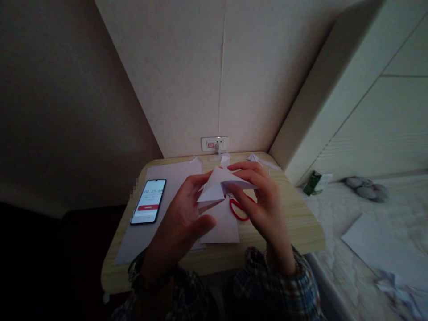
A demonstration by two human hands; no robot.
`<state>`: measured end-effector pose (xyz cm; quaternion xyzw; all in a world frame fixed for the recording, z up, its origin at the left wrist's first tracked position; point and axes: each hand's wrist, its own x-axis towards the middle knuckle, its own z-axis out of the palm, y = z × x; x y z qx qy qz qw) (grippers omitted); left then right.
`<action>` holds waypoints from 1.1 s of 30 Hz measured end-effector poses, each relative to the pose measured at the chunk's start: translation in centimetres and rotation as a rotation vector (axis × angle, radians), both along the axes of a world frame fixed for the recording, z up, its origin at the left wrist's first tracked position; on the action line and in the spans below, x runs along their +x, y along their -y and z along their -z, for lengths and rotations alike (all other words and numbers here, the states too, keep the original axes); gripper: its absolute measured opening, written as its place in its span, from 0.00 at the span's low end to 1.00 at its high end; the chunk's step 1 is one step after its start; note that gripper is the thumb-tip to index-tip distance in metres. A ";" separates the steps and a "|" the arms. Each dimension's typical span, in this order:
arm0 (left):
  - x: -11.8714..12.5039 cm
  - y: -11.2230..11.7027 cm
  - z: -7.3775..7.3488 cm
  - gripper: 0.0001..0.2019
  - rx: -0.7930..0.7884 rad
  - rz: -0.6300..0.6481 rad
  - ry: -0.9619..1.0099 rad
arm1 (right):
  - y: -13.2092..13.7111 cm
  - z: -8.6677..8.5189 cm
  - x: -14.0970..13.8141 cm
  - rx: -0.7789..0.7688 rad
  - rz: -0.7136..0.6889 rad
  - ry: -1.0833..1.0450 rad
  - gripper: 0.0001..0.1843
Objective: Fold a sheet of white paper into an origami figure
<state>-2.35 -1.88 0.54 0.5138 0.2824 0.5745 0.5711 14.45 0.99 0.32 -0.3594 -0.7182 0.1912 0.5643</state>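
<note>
Above the table, a folded piece of white paper [214,189] is held up between both hands. My left hand [187,209] grips its left side, fingers behind the paper and the thumb apart below it. My right hand [259,191] pinches the right flap, with fingers on top and the thumb underneath. Under the hands lie scissors with red handles [238,213], partly covered by my right hand. A sheet of white paper [220,227] rests on the table just below the held piece.
A phone [149,202] showing a timer lies on white sheets [130,243] at the left of the wooden table [301,223]. Small folded papers [254,158] sit along the back edge by the wall socket [215,144]. On the bed at right are a green box [312,183], a grey object [366,189] and paper [377,245].
</note>
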 end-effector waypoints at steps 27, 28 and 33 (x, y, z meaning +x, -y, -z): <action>0.7 -0.8 0.4 0.04 -0.035 -0.471 -0.211 | 0.6 0.1 0.2 0.038 -0.134 0.165 0.21; 0.7 -0.7 0.4 0.04 -0.021 -0.491 -0.207 | 0.7 0.0 0.3 0.036 -0.154 0.177 0.20; 0.8 -0.6 0.3 0.06 0.056 -0.576 -0.172 | 1.3 -0.5 0.9 -0.008 -0.269 0.208 0.22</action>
